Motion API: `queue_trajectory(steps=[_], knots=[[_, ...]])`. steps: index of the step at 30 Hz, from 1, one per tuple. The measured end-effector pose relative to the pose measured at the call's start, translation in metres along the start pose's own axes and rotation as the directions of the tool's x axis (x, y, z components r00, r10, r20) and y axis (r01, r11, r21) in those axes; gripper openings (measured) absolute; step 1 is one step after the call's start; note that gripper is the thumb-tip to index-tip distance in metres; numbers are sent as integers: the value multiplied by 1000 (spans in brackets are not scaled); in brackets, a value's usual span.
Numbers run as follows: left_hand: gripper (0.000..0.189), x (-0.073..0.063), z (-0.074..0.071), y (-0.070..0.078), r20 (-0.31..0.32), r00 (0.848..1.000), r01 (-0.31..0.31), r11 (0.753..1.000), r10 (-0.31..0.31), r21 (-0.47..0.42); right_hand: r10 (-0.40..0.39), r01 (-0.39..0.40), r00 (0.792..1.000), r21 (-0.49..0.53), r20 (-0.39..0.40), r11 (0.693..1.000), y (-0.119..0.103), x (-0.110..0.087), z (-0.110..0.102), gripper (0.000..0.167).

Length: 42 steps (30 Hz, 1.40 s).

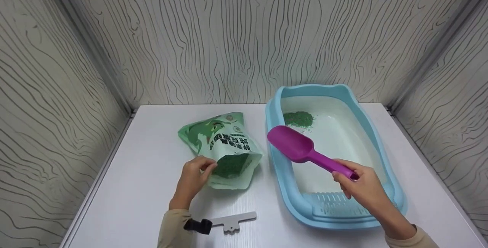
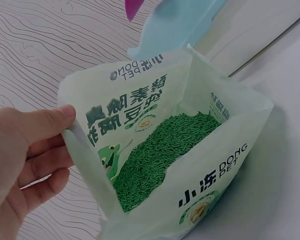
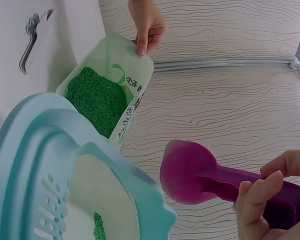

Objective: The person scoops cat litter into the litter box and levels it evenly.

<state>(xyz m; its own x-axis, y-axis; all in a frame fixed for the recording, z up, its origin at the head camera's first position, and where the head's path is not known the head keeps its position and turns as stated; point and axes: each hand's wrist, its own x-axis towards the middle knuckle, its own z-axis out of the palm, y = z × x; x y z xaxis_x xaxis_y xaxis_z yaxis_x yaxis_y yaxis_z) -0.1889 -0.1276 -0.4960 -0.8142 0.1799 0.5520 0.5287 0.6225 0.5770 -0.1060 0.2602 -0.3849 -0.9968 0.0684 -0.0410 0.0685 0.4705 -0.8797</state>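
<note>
Nearest: a pale clip (image 1: 231, 223) lies flat on the white desk (image 1: 133, 172), beside the left sleeve. A black strap (image 1: 198, 226) shows at that wrist.

Left hand (image 1: 195, 173): grip pinching the bag's rim at its left side, thumb against fingers. Right hand (image 1: 360, 181): grip closed round the handle of the purple scoop (image 1: 293, 145), which is held in the air; in the head view its bowl overlaps the tray's left rim.

The green bag (image 1: 213, 133) is on the desk to the left of the tray, mouth gaping toward the person, with green pellets (image 1: 228, 166) inside (slim little rods, per the left wrist view). Light-blue tray (image 1: 288, 187): perforated step at the near end, white inner floor beyond. A small heap of green pellets (image 1: 300, 119) lies in its far left corner.

Farthest: back wall (image 1: 213, 42), pale with dark wood-grain lines.
</note>
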Motion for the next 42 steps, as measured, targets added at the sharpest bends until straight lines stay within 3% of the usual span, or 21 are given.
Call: queue_trajectory(steps=[9, 24, 31, 42], knots=[[5, 0, 0, 0, -1, 1000, 1, 1000, -1, -6, -38, 39, 990, -7, 136, 999, -1, -6, 8, 43], [6, -1, 2, -2, -8, 1000, -2, 1000, 2, -3, 11, -14, 972, 9, 236, 1000, -2, -11, 32, 44], [5, 0, 2, -1, -8, 1000, 6, 1000, -6, -1, 41, -46, 964, 11, 264, 999, 0, -12, 52, 44], [5, -1, 2, -1, -15, 1000, -6, 1000, 6, 5, -42, 48, 968, -22, 246, 999, 5, -14, 81, 37]])
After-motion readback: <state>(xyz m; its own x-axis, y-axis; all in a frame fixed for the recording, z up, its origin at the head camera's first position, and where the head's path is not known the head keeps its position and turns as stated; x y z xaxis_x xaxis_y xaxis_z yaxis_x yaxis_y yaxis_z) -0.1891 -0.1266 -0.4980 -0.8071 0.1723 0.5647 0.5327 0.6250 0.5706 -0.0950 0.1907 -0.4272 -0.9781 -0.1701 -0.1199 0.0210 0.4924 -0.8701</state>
